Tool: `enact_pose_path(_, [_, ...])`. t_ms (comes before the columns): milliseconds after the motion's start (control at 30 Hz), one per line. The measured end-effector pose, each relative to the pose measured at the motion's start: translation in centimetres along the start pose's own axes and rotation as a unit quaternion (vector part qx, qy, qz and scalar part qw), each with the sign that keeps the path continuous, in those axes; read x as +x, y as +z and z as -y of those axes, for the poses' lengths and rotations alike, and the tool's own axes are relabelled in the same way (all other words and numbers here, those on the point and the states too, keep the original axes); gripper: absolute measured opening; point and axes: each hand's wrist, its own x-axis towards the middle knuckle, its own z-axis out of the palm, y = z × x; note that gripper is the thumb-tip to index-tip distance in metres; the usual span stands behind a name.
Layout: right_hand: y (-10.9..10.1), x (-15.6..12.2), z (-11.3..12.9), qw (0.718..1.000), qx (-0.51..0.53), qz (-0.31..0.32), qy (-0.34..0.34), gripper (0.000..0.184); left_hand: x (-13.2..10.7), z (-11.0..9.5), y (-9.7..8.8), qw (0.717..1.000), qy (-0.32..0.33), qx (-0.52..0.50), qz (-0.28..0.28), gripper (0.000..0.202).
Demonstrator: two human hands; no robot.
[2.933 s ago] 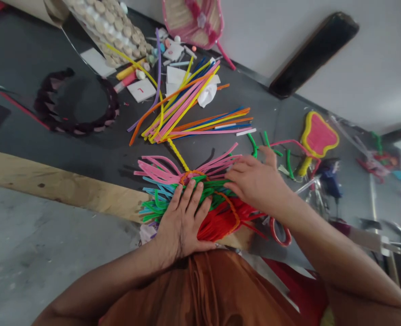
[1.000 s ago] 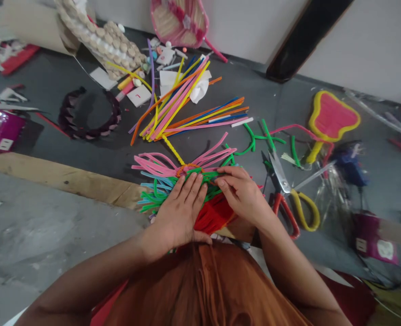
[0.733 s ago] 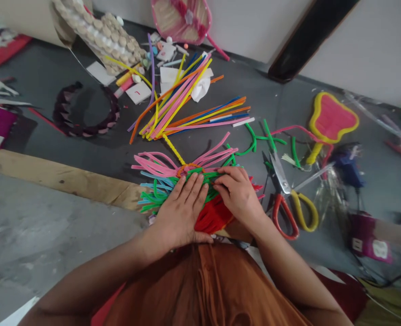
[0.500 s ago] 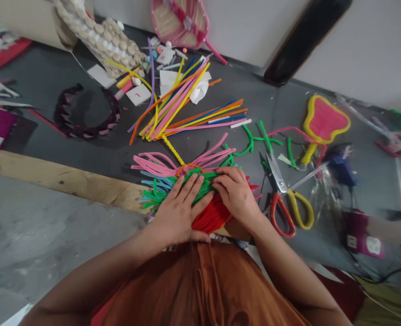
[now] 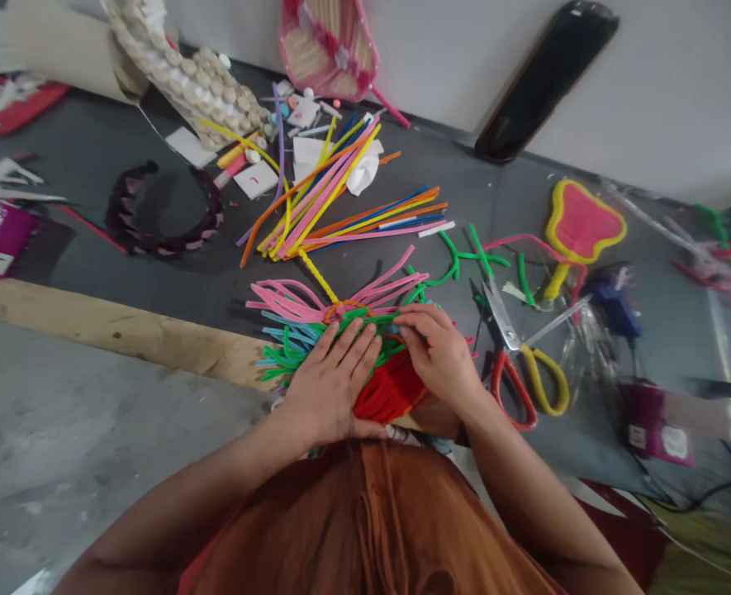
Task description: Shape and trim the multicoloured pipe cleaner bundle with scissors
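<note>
My left hand (image 5: 334, 380) lies flat, fingers stretched, pressing on a fan-shaped bundle of pipe cleaners (image 5: 296, 318) with pink, blue, green and red layers. Beside it my right hand (image 5: 439, 355) has its fingers curled onto the green strands at the bundle's middle. A twisted yellow stem (image 5: 316, 277) runs out from the bundle's orange-wrapped centre. The red layer (image 5: 386, 395) shows between my two hands.
Loose pipe cleaners (image 5: 340, 202) lie fanned behind. Red and yellow handled scissors (image 5: 523, 364) sit open to the right, by green pieces (image 5: 464, 256). A dark braided hoop (image 5: 160, 207), a pink and yellow paddle (image 5: 579, 227), a blue glue gun (image 5: 613, 302) and a wooden plank (image 5: 105, 330) surround.
My right hand drew back from the far right of the bundle to its middle and curled onto the green strands. The scissors came into view. My left hand kept pressing flat.
</note>
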Motion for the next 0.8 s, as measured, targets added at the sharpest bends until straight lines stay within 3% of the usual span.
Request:
enact_pose_path(100, [-3.7,-0.6,0.8,0.998,-0.028,-0.054,0.011,0.021,0.0,-0.1,0.0,1.000,-0.002,0.000,0.009,0.112])
enact_pose_path(167, [-6.7,-2.2,0.5,0.986,-0.143,-0.081,0.037,0.021,0.0,0.0,0.2,1.000,0.000,-0.002,0.004,0.113])
enact_pose_path(267, [-10.0,-5.5,-1.4,0.931,-0.338,0.012,0.139,0.031,0.0,0.0,0.4,1.000,0.001,-0.004,-0.006,0.114])
enact_pose_path(367, [-11.2,-8.3,-3.4,0.887,-0.394,0.089,0.223,0.042,0.1,-0.1,0.4,1.000,-0.002,-0.003,0.005,0.111])
enact_pose_path(567, [-10.9,-8.4,-4.7,0.877,-0.362,0.135,0.286,0.067,0.1,-0.2,0.2,1.000,-0.006,-0.005,0.007,0.110])
enact_pose_path(800, [-12.9,-7.5,-5.6,0.889,-0.178,0.037,0.420,0.065,0.1,-0.1,0.5,1.000,-0.005,-0.016,0.002,0.113])
